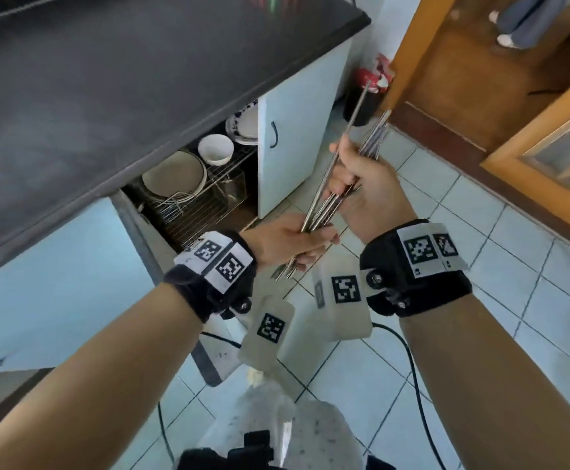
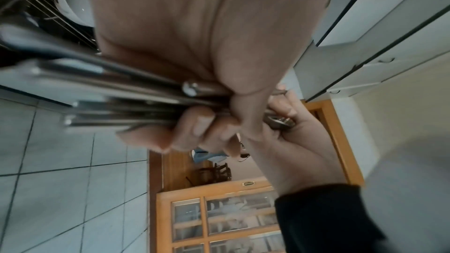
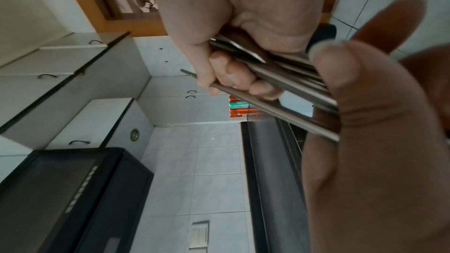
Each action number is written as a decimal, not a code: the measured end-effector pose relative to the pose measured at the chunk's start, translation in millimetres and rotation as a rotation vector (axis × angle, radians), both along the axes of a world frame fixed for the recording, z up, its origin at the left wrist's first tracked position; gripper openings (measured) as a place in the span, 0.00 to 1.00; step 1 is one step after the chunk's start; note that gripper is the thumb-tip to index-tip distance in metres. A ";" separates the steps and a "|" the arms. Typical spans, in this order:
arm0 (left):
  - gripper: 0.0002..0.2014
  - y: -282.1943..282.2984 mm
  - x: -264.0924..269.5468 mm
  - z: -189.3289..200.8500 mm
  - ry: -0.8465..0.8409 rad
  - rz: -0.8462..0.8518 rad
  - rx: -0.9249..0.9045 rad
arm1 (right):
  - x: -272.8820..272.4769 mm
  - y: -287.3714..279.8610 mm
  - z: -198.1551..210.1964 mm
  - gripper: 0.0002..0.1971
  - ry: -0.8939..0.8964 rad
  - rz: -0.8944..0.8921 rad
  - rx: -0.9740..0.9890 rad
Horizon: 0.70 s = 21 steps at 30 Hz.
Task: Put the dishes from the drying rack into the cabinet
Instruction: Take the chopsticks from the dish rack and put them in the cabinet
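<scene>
Step in hand: the person gathers a bundle of metal chopsticks (image 1: 324, 205) in front of the open cabinet (image 1: 209, 184), and I judge it goes into the cabinet next.
Left hand: the left hand (image 1: 287, 240) is clenched around the lower ends of the bundle; in the left wrist view the blunt ends (image 2: 190, 88) stick out past the curled fingers.
Right hand: the right hand (image 1: 361, 184) grasps the same bundle higher up, and one chopstick (image 1: 356, 106) stands apart from the others.
Where the thing is: in the air between both hands, above the tiled floor (image 1: 480, 266), near the cabinet opening but not inside.
Cabinet: a wire shelf (image 1: 205, 212) carries a large plate (image 1: 173, 176) and a white bowl (image 1: 215, 149).
How to do it well: first bring the loose chopstick back to the bundle and make the ends even, then pass the whole bundle to one hand.
Risk: smooth metal sticks probably slide easily, so a firm grip is needed before reaching in.
</scene>
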State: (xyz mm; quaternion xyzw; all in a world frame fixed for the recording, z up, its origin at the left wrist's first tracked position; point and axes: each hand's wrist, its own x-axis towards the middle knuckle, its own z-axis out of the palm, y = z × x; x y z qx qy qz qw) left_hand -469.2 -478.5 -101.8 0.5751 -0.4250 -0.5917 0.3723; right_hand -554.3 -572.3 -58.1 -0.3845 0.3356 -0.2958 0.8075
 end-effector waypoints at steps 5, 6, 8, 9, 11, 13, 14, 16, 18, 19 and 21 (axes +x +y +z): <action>0.11 -40.8 12.4 -16.4 -0.043 0.121 0.056 | 21.7 -51.5 -18.7 0.14 0.049 0.065 0.144; 0.11 -47.7 16.4 -19.9 -0.027 0.161 0.080 | 28.0 -60.3 -22.7 0.13 0.054 0.098 0.165; 0.12 -59.5 22.0 -26.2 -0.009 0.243 0.134 | 42.1 -78.9 -34.8 0.13 0.056 0.201 0.229; 0.12 -64.6 24.0 -29.5 0.001 0.291 0.159 | 49.3 -88.1 -41.7 0.12 0.058 0.256 0.275; 0.12 -73.8 24.6 -34.4 0.060 0.416 0.216 | 62.9 -107.1 -56.6 0.13 0.054 0.377 0.374; 0.13 -84.8 26.8 -42.0 0.155 0.533 0.269 | 76.5 -125.4 -72.9 0.17 0.044 0.489 0.438; 0.13 -89.8 27.5 -46.6 0.198 0.579 0.293 | 82.1 -133.1 -81.0 0.19 0.057 0.537 0.465; 0.13 -99.6 27.9 -57.7 0.232 0.658 0.339 | 94.1 -143.6 -95.1 0.19 0.103 0.623 0.546; 0.12 -106.5 28.3 -69.5 0.230 0.742 0.387 | 108.3 -148.6 -110.9 0.20 0.179 0.641 0.624; 0.12 -108.1 30.1 -76.0 0.235 0.779 0.409 | 116.5 -149.1 -120.9 0.20 0.223 0.640 0.645; 0.10 -109.6 38.9 -91.9 0.241 0.842 0.431 | 133.6 -149.1 -145.4 0.19 0.310 0.635 0.658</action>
